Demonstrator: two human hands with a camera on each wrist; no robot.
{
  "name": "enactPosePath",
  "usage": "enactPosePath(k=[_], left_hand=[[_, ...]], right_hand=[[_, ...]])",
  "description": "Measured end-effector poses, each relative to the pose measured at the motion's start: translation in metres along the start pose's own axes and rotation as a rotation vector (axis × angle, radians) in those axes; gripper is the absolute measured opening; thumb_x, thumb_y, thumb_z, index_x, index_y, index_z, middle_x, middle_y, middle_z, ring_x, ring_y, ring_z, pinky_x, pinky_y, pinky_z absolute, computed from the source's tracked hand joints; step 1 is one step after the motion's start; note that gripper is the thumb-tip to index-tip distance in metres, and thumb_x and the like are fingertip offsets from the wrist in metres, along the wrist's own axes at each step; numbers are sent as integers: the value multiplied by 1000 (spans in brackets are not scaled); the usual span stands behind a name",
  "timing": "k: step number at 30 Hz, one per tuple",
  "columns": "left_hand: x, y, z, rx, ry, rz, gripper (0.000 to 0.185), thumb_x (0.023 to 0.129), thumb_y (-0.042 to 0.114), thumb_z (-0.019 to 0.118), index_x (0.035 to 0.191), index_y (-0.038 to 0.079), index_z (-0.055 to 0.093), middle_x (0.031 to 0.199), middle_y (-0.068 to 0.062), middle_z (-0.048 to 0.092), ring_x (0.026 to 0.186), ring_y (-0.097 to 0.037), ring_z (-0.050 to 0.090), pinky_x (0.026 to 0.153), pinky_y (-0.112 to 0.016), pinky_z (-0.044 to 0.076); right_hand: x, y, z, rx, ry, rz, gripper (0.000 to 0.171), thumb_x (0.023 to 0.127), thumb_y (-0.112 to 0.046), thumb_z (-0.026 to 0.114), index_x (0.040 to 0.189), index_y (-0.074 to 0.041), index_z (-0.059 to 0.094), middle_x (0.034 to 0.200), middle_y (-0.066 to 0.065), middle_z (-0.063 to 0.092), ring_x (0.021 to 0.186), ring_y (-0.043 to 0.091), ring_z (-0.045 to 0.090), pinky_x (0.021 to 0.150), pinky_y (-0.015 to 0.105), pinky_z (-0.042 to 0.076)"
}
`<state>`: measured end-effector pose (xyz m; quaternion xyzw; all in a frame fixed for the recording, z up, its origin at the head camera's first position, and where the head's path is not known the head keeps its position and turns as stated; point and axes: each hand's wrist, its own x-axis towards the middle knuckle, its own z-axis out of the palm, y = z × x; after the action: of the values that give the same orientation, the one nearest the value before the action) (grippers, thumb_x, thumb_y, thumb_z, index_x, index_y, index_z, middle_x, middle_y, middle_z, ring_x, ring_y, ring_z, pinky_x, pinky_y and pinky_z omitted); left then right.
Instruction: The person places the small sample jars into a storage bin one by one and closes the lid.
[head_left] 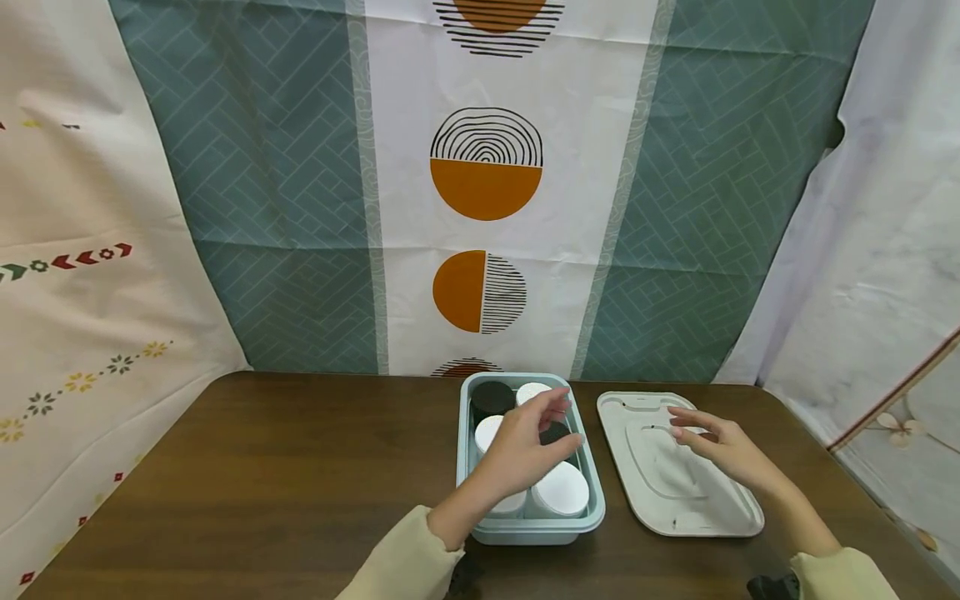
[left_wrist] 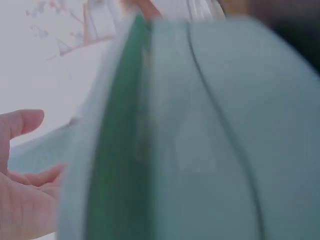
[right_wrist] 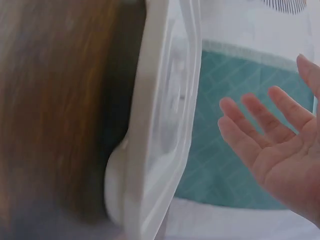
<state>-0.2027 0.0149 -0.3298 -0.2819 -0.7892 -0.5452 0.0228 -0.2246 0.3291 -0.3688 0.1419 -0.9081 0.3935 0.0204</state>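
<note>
The left hand [head_left: 525, 450] hovers with slack fingers, holding nothing, right over the jars [head_left: 558, 490] in the bin [head_left: 465, 467], while the right hand [head_left: 720, 450], also slack and bare, hangs above the lid [head_left: 637, 492] lying lengthwise beside it.

A pale blue rectangular plastic bin [head_left: 592, 487] sits on the table directly under the left hand [head_left: 525, 446], its long side running away from the wrist. Inside it stand round jars — some with white lids [head_left: 561, 489], some with black lids [head_left: 492, 397] — packed close together. A flat white plastic lid with rounded corners [head_left: 705, 512] lies just under the right hand [head_left: 723, 450] — beside the bin, not touching it.
</note>
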Motion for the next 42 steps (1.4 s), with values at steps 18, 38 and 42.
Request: enactPosePath(k=[18,38,42], left_hand=[[2,25,111,97,-137,-181,68,82,33,61,138,4,34,134,-5,44,118,-11,44,95,-25,39],[5,-6,152,-223,85,-555,81,64,10,68,135,-8,33,140,-33,22,128,-46,24,102,-52,26],[5,-3,154,-250,93,-556,80,65,8,69,134,-8,33,139,-33,23,127,-45,28,101,-49,29]], right_hand=[[-20,44,-22,-94,-12,218,57,94,-26,49,130,16,34,118,37,48,104,39,51,75,38,49],[-22,57,-24,28,-118,352,56,83,-2,49,125,25,25,77,6,52,58,12,47,48,30,46],[-25,58,-30,-15,-130,299,52,81,2,49,121,28,29,81,9,54,61,12,51,50,30,48]])
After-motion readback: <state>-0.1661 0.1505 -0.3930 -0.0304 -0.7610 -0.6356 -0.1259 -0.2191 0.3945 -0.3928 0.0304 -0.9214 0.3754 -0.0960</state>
